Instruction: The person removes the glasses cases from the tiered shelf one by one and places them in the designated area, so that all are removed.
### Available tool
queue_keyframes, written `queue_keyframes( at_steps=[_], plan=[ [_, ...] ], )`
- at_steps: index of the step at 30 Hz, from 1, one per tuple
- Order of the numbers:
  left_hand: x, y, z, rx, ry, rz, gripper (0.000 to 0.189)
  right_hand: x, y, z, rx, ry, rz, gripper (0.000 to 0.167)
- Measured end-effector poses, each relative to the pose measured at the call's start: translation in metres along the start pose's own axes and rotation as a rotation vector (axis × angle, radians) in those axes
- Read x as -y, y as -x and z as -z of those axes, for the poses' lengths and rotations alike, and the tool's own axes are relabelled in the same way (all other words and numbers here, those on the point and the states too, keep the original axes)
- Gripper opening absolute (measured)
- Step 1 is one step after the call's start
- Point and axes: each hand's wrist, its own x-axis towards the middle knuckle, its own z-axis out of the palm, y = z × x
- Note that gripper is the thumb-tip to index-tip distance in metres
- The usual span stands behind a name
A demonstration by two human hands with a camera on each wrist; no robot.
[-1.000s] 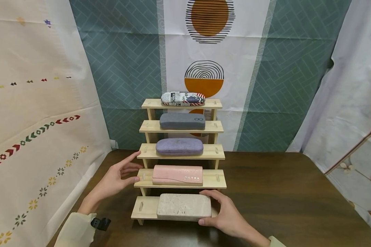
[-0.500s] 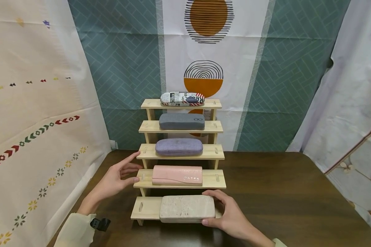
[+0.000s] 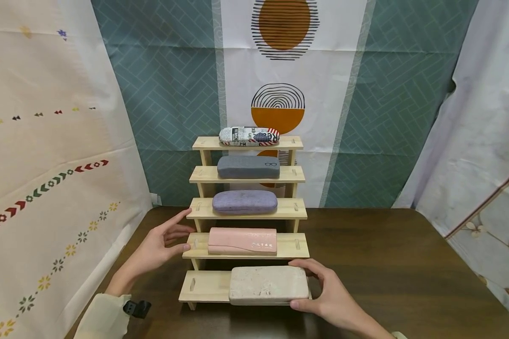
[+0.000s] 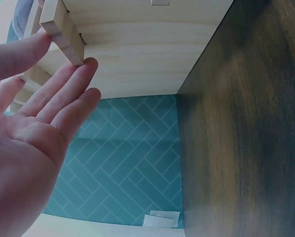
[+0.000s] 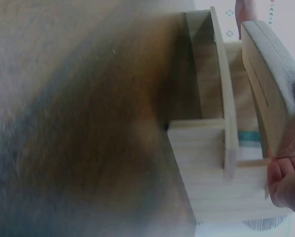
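Note:
My right hand grips the right end of a beige glasses case, thumb in front and fingers behind. The case overlaps the right part of the bottom step of a wooden tiered rack. In the right wrist view, a gap shows between the case and the step. My left hand is at the rack's left side, index fingertip at the third step's edge and thumb at the second's. Its fingers look mostly straight in the left wrist view, with fingertips right at a board end.
Higher steps carry a pink case, a purple case, a grey case and a newsprint-patterned case. The rack stands on a dark wooden table, with a patterned curtain behind and cloths at both sides.
My right hand has moved to the right with the beige case, baring more of the bottom step's left part. My left hand has stayed at the rack's side.

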Motion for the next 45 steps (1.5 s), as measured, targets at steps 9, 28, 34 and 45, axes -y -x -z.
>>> queue_keyframes(
  at_steps=[9,28,34,45],
  plan=[
    [-0.001,-0.001,0.0,-0.004,0.001,-0.012,0.092,0.004,0.007,0.029,-0.071,0.012,0.098,0.07],
    [0.002,0.001,-0.001,0.002,0.028,-0.023,0.091,0.009,0.003,0.084,-0.011,-0.013,0.313,0.071],
    [0.001,-0.001,-0.001,0.001,0.026,-0.019,0.091,0.009,0.0,0.108,-0.001,0.006,0.294,0.073],
    [0.002,-0.001,0.001,0.0,0.029,-0.023,0.092,-0.007,0.004,0.151,0.001,0.016,0.209,0.073]
  ],
)
